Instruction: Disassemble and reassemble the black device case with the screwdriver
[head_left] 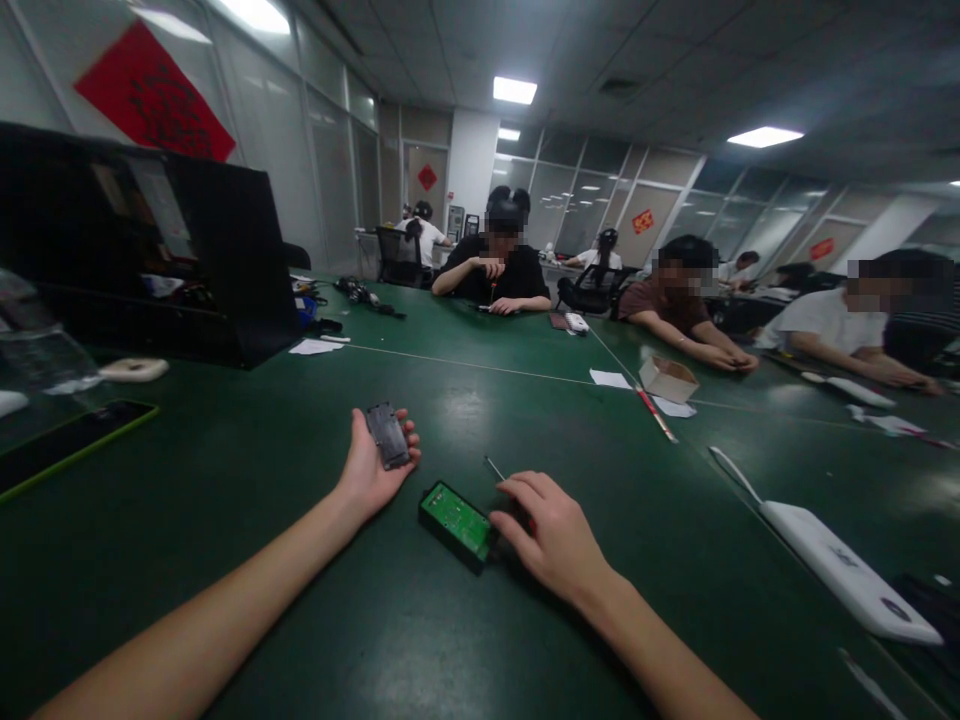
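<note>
A dark rectangular plastic cover [388, 436] rests in my left hand [373, 468], with the palm turned up and the fingers curled round its far edge. On the green table [405, 610] lies a black case with a green circuit board [456, 518] showing in its top. My right hand [551, 530] is just right of the case, its fingers bent over a screwdriver. The thin metal shaft of the screwdriver [494, 469] points away to the upper left, and a bit of its red handle shows under the fingers.
A black open box [255, 260] stands at the left, near a green-edged phone [75, 445]. A white power bank [847, 570] with a cable lies at the right. Farther off are a small carton [669, 378], a red pen-like stick [656, 415] and several seated people.
</note>
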